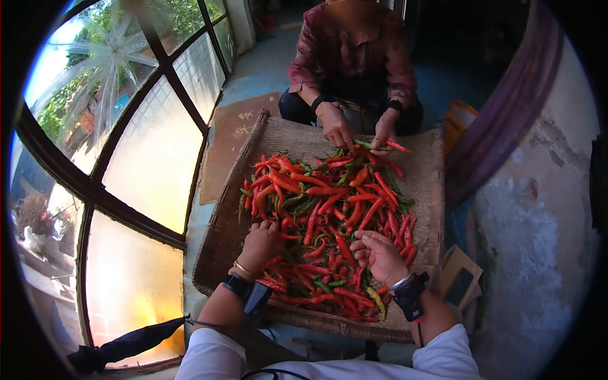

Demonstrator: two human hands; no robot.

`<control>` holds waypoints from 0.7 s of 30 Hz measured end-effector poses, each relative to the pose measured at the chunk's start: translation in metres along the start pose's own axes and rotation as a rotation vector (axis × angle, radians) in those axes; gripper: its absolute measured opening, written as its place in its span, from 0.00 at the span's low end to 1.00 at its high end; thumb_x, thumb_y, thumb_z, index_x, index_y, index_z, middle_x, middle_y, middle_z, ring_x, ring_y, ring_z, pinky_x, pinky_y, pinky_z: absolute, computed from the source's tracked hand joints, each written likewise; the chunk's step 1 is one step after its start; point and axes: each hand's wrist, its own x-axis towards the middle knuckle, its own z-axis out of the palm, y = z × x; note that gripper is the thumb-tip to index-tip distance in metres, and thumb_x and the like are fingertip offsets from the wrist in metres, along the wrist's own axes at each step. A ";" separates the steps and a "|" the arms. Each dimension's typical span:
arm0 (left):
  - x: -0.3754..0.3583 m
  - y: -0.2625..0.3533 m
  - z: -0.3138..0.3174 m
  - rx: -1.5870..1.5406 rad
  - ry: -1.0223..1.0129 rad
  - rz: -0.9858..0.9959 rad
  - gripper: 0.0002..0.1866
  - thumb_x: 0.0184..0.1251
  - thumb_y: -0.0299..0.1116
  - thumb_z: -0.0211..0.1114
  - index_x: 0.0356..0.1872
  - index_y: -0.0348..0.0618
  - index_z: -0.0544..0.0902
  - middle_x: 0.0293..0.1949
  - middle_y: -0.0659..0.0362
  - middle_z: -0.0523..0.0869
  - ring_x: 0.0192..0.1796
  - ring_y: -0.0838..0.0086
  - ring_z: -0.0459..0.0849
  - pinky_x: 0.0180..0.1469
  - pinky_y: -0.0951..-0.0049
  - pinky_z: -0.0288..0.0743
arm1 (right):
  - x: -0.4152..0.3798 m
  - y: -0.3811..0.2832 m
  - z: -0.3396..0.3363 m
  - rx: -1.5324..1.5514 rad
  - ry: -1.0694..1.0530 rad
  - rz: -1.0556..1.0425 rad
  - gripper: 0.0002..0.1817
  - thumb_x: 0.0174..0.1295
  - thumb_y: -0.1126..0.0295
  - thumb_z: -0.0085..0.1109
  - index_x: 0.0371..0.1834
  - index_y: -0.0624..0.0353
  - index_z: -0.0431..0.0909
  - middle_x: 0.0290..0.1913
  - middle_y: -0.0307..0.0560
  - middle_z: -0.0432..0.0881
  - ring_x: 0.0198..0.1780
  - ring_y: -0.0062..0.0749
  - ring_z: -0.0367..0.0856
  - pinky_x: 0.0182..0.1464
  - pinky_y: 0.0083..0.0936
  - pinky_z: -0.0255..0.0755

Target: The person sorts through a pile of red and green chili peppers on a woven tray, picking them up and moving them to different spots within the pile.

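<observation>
A wide woven tray (288, 136) holds a heap of red chili peppers (316, 183) with some green ones among them. My left hand (261, 246) is at the heap's left side, its fingertips down among the peppers and partly hidden. Over the right part of the heap is my right hand (379, 254), palm turned inward, fingers curled with the thumb near them; whether something small is between them I cannot make out. A yellowish pepper (377, 303) lies near the tray's front edge, below my right hand.
Across the tray a person (354, 57) in a dark red patterned shirt has both hands on peppers at the far edge. Framed windows (145, 152) stand at left, a wall (532, 221) at right. A dark phone-like object (459, 286) lies on cardboard right of the tray.
</observation>
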 end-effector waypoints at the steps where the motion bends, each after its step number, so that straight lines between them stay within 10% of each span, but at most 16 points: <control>1: 0.001 -0.002 0.005 0.015 0.009 0.000 0.19 0.42 0.32 0.64 0.39 0.43 0.74 0.39 0.52 0.75 0.43 0.56 0.74 0.41 0.61 0.73 | 0.000 0.003 0.000 -0.015 -0.019 0.028 0.13 0.62 0.67 0.46 0.47 0.59 0.68 0.32 0.45 0.79 0.29 0.23 0.77 0.26 0.16 0.70; 21: -0.014 0.066 -0.050 -0.213 0.152 0.427 0.12 0.45 0.30 0.61 0.35 0.47 0.78 0.26 0.63 0.78 0.30 0.70 0.75 0.34 0.73 0.71 | -0.015 0.028 0.035 -0.599 -0.185 0.121 0.16 0.59 0.70 0.52 0.51 0.62 0.70 0.39 0.38 0.76 0.38 0.16 0.74 0.38 0.14 0.70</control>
